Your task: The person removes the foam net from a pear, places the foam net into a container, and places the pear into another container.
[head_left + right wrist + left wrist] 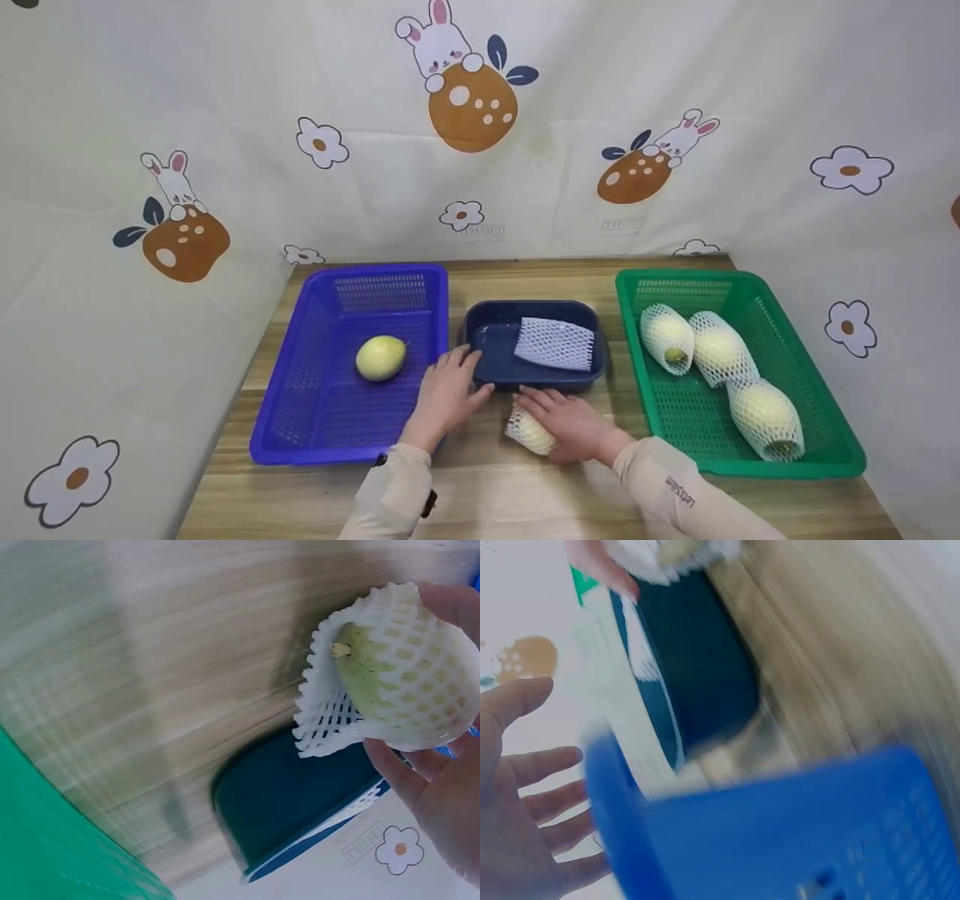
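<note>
My right hand (574, 427) grips a pale yellow-green fruit in a white foam net (409, 682), low over the table in front of the navy tray (491, 356). Its stem end shows at the net's open end in the right wrist view, with thumb and fingers on opposite sides. Nothing is held in my left hand (448, 386), whose fingers are spread between the blue basket (259, 420) and the navy tray. A flat, unfilled foam net (555, 343) lies in that tray. Inside the blue basket sits one bare yellow-green fruit (381, 358).
On the right stands a green basket (825, 465) holding three netted fruits, one of them the netted fruit (766, 420) nearest me. All containers stand on a wooden table (495, 495). A printed cloth (562, 172) hangs behind and along both sides.
</note>
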The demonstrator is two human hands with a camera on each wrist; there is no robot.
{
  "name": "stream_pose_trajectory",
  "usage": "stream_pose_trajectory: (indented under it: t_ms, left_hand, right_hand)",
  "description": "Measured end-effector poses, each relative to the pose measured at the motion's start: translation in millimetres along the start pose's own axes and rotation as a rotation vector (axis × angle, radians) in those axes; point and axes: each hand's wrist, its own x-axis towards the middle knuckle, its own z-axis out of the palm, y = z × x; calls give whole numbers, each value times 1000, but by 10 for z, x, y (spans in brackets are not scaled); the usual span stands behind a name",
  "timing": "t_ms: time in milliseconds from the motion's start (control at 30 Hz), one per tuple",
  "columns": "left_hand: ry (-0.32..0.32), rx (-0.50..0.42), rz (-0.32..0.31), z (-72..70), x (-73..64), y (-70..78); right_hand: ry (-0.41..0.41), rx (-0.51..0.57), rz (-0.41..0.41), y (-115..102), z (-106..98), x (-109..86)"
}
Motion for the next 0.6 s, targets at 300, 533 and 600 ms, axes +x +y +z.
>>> stream_pose_trajectory:
  t_ms: [300, 533, 600]
  left_hand:
    - [58, -188, 67, 318, -193, 346]
    - [16, -246, 11, 604, -329, 402]
    - [-9, -253, -6, 655, -342, 392]
  right_hand:
    - [138, 157, -5, 5, 88, -141]
    - [193, 231, 39, 5, 162, -230]
    - [182, 249, 54, 12, 166, -250]
